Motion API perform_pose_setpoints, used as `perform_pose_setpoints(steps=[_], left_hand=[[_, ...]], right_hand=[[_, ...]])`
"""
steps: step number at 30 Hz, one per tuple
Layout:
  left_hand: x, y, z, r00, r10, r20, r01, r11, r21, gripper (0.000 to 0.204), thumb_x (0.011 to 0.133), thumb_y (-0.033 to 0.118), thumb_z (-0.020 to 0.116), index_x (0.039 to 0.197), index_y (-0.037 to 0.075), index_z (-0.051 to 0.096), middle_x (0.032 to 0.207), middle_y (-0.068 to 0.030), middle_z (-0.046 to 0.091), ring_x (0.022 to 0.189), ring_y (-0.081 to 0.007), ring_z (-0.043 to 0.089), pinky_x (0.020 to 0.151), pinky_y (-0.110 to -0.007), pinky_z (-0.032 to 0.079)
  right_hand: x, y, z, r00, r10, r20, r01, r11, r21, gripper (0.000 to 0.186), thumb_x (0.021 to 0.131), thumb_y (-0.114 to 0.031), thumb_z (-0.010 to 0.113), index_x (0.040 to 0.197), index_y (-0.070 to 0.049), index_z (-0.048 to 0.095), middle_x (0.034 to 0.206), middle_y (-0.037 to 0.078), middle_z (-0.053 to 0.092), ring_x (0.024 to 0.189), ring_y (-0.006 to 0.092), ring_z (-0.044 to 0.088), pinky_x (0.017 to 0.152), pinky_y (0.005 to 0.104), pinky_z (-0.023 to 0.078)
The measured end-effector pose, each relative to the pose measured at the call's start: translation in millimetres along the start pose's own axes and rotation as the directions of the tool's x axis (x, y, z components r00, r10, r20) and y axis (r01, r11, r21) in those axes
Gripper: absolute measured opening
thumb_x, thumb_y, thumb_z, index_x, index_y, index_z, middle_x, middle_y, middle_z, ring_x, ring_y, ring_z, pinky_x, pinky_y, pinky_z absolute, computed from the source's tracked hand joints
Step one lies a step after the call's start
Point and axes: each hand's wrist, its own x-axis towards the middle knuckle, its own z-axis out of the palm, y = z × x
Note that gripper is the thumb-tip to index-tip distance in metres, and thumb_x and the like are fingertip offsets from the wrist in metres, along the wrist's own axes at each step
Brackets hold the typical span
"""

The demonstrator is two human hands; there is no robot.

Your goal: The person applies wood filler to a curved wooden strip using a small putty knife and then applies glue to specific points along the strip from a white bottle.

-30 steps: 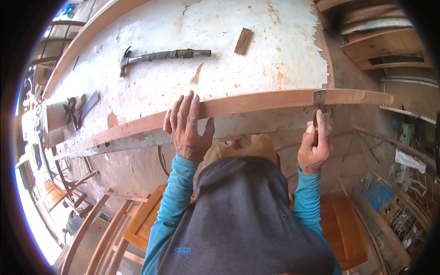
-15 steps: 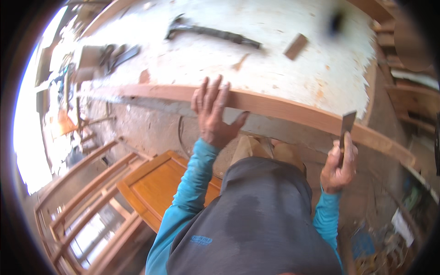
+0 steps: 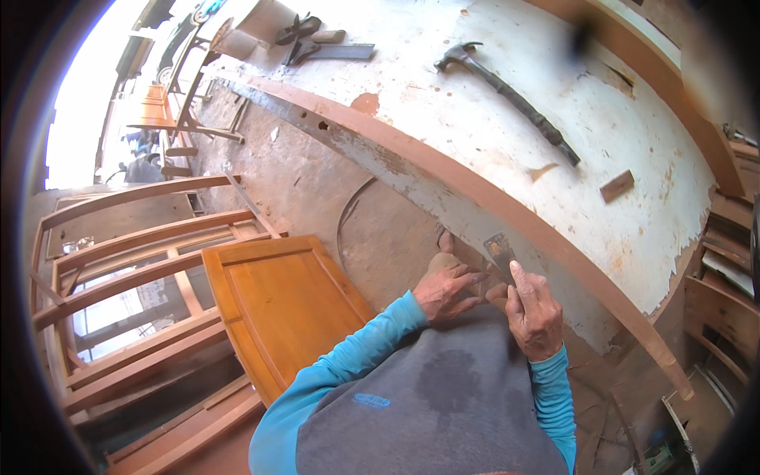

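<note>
Head: flat blade (image 3: pixel 499 249), wooden strip (image 3: pixel 511 207)

The person working here has on a dark grey shirt (image 3: pixel 396 447), its cloth soft and matte, with long sleeves in bright turquoise. The left sleeve (image 3: pixel 348 356) meets the grey body along a clear line, and creases gather across its forearm. The right sleeve (image 3: pixel 552 396) is ridged with close folds, bunched up like a concertina towards the wrist. Across the front of the shirt spreads an irregular darker patch (image 3: pixel 449 380), which looks damp to me, and off to its left sits a small blue printed mark (image 3: pixel 372 400). Both hands, left hand (image 3: pixel 449 293) and right hand (image 3: pixel 537 317), are bare.
</note>
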Motion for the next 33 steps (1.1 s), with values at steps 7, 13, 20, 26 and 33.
perform_pose_setpoints(steps=[7,13,20,26,33], left_hand=[[-8.8,-81.6,-62.3,0.967,-0.070,0.246,0.091,0.993,-0.073,0.054,0.095,0.028,0.073,0.140,0.001,0.058,0.131,-0.0257,0.063,0.122,-0.0434,0.061,0.104,-0.048,0.050],[-25.2,-148.2,-118.1,0.947,-0.119,0.299,0.132,0.991,-0.021,0.056,0.095,0.029,0.074,0.140,0.001,0.058,0.134,-0.0257,0.063,0.123,-0.0435,0.061,0.106,-0.049,0.050],[-40.5,-193.6,-153.1,0.951,-0.146,0.272,0.138,0.989,0.047,0.056,0.094,0.031,0.073,0.139,0.002,0.059,0.130,-0.0253,0.066,0.119,-0.0428,0.063,0.103,-0.050,0.052],[-79.9,-201.7,-165.0,0.948,-0.216,0.233,0.199,0.975,0.095,0.056,0.095,0.035,0.071,0.140,0.002,0.058,0.126,-0.0261,0.067,0.118,-0.0446,0.063,0.101,-0.051,0.052],[-115.5,-206.1,-204.3,0.946,-0.235,0.222,0.236,0.971,0.022,0.055,0.098,0.036,0.071,0.140,0.004,0.058,0.121,-0.0267,0.068,0.110,-0.0471,0.065,0.095,-0.051,0.054]], right_hand=[[50.1,-11.5,70.7,0.990,0.113,0.081,-0.091,0.966,-0.242,0.057,0.083,0.004,0.073,0.139,-0.007,0.065,0.094,0.013,0.066,0.082,0.0310,0.069,0.074,0.0432,0.059],[66.1,-27.5,113.2,0.984,0.163,0.076,-0.122,0.916,-0.383,0.055,0.083,0.004,0.073,0.136,-0.006,0.067,0.093,0.013,0.066,0.086,0.0319,0.067,0.082,0.0454,0.056],[75.8,-30.7,133.7,0.991,0.133,0.032,-0.100,0.865,-0.492,0.049,0.081,0.005,0.071,0.128,-0.008,0.073,0.113,0.012,0.070,0.107,0.0339,0.067,0.102,0.0515,0.050],[80.5,-26.8,147.6,0.994,0.109,0.004,-0.088,0.830,-0.550,0.042,0.083,0.002,0.075,0.124,-0.006,0.073,0.131,0.012,0.067,0.123,0.0334,0.062,0.108,0.0552,0.046],[49.6,-85.8,175.6,0.967,0.158,-0.198,-0.207,0.943,-0.260,0.030,0.088,-0.001,0.075,0.118,0.001,0.071,0.109,0.018,0.067,0.100,0.0365,0.068,0.089,0.0490,0.052]])
